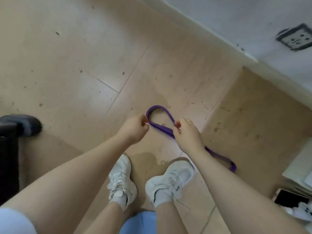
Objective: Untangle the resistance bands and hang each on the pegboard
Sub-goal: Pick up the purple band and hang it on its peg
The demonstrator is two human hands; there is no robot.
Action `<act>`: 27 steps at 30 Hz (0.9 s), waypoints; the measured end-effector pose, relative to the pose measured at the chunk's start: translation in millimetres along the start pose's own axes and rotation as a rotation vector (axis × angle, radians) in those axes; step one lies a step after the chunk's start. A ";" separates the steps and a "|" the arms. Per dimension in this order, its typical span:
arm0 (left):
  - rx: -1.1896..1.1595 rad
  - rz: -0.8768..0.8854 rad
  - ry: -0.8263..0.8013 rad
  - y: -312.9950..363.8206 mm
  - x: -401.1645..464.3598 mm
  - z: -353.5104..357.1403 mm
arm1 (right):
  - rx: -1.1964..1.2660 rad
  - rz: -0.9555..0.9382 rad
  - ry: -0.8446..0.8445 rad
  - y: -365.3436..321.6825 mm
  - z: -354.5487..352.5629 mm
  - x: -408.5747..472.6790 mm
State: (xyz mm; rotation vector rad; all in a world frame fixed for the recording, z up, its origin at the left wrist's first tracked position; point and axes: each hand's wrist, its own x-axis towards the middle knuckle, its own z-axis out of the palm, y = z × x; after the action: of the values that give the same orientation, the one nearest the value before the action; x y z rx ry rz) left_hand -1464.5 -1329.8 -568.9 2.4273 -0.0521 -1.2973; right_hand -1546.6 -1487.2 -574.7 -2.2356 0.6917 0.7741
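Above the tiled floor (101, 56), near the white shoes (121, 179), the left hand (133, 128) and right hand (187, 134) each pinch the purple band (162, 128), seemingly untangled but not yet hung, no pegboard in view.

I see wide bare floor (84, 65) ahead and to the left, plenty of room to swing a hand; the wall (244, 22) closes off the upper right, socket (294, 38) on it; a dark shoe (25, 124) stands at far left; stacked items (298, 174) and a phone (288, 198) crowd the lower right; my white shoes (121, 179) sit directly below.
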 end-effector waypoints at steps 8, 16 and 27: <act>-0.074 -0.042 0.163 -65.7 140.8 75.9 | -0.142 0.038 0.140 47.9 115.5 137.0; -0.258 -0.042 0.244 -55.7 145.3 88.3 | -0.191 -0.048 0.178 34.0 97.3 127.4; -0.525 0.446 0.036 78.9 -40.8 -38.8 | 0.284 0.000 0.277 -32.8 -109.5 -33.7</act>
State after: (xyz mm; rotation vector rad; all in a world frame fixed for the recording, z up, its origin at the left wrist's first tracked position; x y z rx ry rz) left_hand -1445.0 -1381.8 -489.5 1.8542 -0.2033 -0.9226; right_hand -1512.1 -1537.0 -472.1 -2.0974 0.8735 0.3408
